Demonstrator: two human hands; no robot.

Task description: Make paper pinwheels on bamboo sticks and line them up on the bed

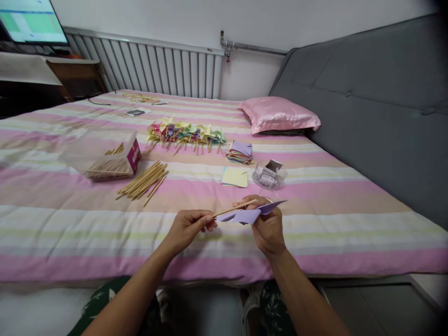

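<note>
A purple paper pinwheel [247, 216] is in my right hand [269, 228], whose fingers are closed round its folded blades. My left hand [196, 224] pinches the near end of a thin wooden stick [235, 208]. The stick runs rightward above the paper toward my right fingertips; whether the two are joined I cannot tell. Just beyond my hands lie a small stack of pale yellow paper squares [235, 177] and a clear tub [269, 177] of small metallic-looking pieces. Behind them sits a taller pile of coloured paper squares [241, 152].
Loose wooden sticks [144, 181] lie left of centre, beside a clear plastic box [105, 158] with more sticks. Several finished pinwheels [185, 133] are heaped farther back on the striped bedspread [315, 224]. A pink pillow [280, 114] rests against the grey headboard [364, 88].
</note>
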